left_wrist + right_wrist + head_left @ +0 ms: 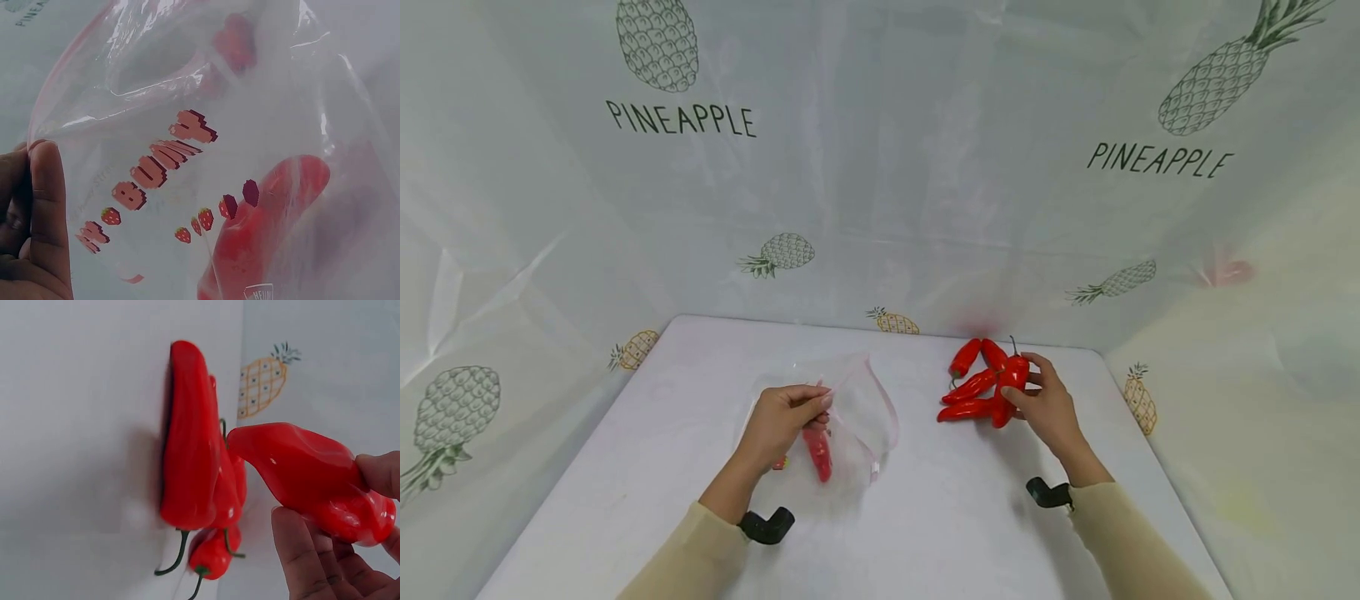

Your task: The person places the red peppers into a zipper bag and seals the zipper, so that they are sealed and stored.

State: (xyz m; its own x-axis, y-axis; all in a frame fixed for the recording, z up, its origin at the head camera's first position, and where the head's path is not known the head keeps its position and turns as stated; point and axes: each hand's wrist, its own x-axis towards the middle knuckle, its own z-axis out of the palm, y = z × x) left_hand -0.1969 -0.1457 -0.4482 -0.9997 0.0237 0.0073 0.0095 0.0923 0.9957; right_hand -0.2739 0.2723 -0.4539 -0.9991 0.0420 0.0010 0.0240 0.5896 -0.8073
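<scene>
My left hand (786,425) pinches the edge of a clear plastic zip bag (112,175) with a pink rim and printed letters and strawberries. Inside the bag lies a red pepper (818,454), seen through the film in the left wrist view too. On the right, my right hand (1048,404) grips another red pepper (306,478) between thumb and fingers, holding it over the pile. Several more red peppers (190,437) with green stems lie together on the table, just left of that hand in the head view.
The white table (940,517) has rounded far corners. Behind it hangs a pale plastic sheet (880,167) printed with pineapples, close to the table's far edge. A black wrist mount (767,527) sits on the left forearm, a second one (1048,493) on the right.
</scene>
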